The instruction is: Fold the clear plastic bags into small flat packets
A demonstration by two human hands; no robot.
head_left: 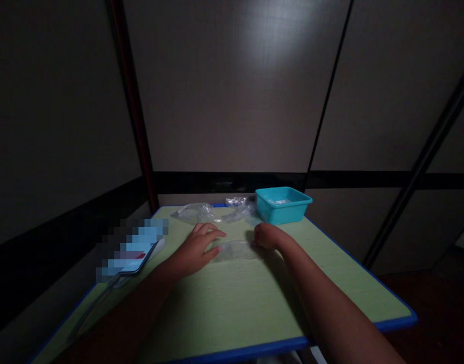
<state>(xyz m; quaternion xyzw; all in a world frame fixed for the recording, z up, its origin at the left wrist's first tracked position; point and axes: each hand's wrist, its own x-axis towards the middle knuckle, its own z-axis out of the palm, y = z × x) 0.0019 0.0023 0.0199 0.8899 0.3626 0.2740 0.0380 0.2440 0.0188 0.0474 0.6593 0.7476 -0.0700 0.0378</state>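
Note:
A clear, flat plastic bag lies on the green table between my two hands. My left hand is at its left end, fingers apart, with the thumb tip touching or just over the edge of the plastic. At the right end, my right hand is closed, its fingertips pinched down at the bag's edge. Whether a fold of the plastic is between those fingertips is too small and dark to tell.
Crumpled clear plastic lies along the back of the green table. A turquoise basket with something pale inside stands at the back right. A partly blurred phone-like device with a cable is at the left edge.

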